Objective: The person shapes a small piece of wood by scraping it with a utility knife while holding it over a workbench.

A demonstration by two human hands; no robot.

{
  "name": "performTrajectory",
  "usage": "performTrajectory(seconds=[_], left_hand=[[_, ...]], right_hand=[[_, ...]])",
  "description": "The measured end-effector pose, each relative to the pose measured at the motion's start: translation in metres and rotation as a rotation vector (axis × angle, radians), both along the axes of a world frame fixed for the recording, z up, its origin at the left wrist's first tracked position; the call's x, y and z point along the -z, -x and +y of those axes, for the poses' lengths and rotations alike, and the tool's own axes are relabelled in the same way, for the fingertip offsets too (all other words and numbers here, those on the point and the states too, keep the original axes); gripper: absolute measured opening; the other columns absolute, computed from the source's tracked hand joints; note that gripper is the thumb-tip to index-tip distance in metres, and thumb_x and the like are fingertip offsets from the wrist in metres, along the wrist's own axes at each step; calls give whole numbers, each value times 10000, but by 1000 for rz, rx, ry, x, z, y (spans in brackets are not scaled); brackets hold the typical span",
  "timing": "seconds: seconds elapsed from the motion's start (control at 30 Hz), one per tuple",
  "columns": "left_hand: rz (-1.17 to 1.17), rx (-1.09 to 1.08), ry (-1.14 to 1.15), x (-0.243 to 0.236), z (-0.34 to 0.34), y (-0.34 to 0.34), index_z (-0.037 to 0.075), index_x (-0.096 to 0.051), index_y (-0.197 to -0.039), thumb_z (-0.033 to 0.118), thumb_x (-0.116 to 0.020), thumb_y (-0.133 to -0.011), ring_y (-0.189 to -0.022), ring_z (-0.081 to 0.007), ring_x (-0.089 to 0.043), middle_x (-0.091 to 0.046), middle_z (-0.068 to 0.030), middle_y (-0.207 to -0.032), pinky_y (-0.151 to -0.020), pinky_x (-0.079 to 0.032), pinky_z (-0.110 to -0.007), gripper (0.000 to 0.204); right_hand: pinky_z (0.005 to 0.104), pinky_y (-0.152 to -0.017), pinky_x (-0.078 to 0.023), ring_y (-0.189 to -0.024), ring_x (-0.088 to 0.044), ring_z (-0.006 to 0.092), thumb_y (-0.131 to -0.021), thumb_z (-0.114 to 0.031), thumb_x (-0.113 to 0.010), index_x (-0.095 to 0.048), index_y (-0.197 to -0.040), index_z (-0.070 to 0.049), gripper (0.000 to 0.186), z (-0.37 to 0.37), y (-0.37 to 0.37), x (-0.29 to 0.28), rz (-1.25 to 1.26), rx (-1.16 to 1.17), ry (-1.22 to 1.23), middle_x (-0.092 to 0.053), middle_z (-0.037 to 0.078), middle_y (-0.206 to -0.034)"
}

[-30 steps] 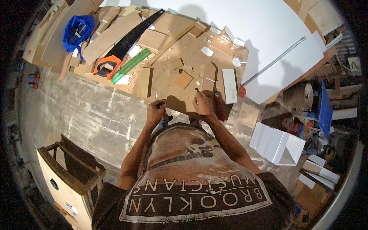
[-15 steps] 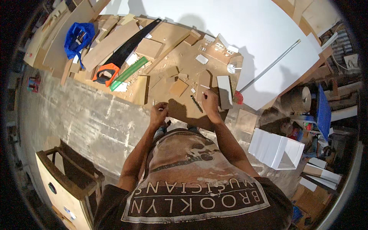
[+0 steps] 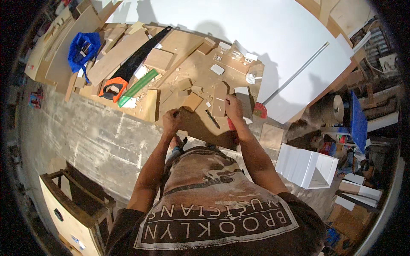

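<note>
My left hand [image 3: 171,121] is closed just above the near edge of the brown work board [image 3: 194,121]; anything inside its curled fingers is hidden. Farther right, my right hand [image 3: 233,107] is closed too, its fingertips beside a brown wooden block [image 3: 220,91]. A thin white stick [image 3: 219,99] shows by those fingertips, but I cannot tell whether they grip it. A red strip [image 3: 231,124] shows along my right wrist. Between the hands lie a dark pen-like tool [image 3: 212,119] and a small square wood block [image 3: 192,101]. A white-faced block [image 3: 244,102] is right of my right hand.
A handsaw with an orange handle [image 3: 113,88] and a green straight strip [image 3: 138,87] lie left among wood offcuts. A blue bag [image 3: 84,51] is beyond them. A small house-like model [image 3: 235,59] stands at the back. A metal ruler [image 3: 294,73] rests on the white sheet [image 3: 273,34].
Both hands have moved slightly away from me over the board, still closed. The red strip by my right wrist has come into sight. The whole view has shifted a little.
</note>
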State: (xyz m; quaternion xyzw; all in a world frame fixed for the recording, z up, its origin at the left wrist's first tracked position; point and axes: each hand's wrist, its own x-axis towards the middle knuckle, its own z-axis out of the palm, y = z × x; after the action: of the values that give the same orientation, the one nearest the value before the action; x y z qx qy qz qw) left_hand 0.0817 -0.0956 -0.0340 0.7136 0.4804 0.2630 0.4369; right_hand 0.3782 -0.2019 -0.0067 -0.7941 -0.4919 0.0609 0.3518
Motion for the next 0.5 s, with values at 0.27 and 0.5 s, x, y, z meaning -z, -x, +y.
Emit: performTrajectory(seconds=[0.27,0.5], left_hand=[[42,5,13,-6,6,-5,3,-710,-988,84,-626,-786,-857,-386,-676,-685,-244,-915,-759,-536,-404,232],[252,7,-182,-18,17,-4,92,-729,-958,131,-611,-811,-869,-398,-637,-647,-201,-899,-776,-519,-456,192]], right_hand=[[456,-737,-495,-846,-629,409,-824,-56,-625,-600,-882,16,96,3,-6,24,105,-36,108,-631,222,-853],[464,-707,-505,-774,-643,408,-819,-129,-660,-627,-832,19,152,14,1,24,64,26,146,-641,217,-774]])
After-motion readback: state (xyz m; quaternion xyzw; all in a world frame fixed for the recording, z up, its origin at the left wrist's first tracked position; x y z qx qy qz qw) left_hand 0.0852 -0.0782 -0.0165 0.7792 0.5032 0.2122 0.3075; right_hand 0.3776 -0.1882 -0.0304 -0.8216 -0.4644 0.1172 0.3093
